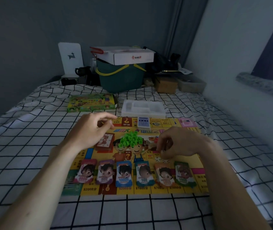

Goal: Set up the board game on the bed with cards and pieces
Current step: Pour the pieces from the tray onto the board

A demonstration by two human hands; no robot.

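A yellow game board [197, 180] lies flat on the checked bedsheet. Several stacks of play money [123, 173] line its near edge. A heap of green plastic houses [130, 138] sits at the centre, a red-brown card deck [104, 141] to its left, a blue-white deck [144, 122] at the far edge. Two white dice [162, 160] lie below my right hand [178, 143], whose curled fingers pinch small pieces over the board. My left hand [91, 130] hovers above the red-brown deck and pinches a small yellow piece [103, 122].
Beyond the board lie the green game box [91, 102] and a white plastic insert tray [143, 107]. At the bed's head stand a dark green basket [121, 77] topped by a white carton [127, 55], and cardboard boxes [165, 84]. A wall runs along the right.
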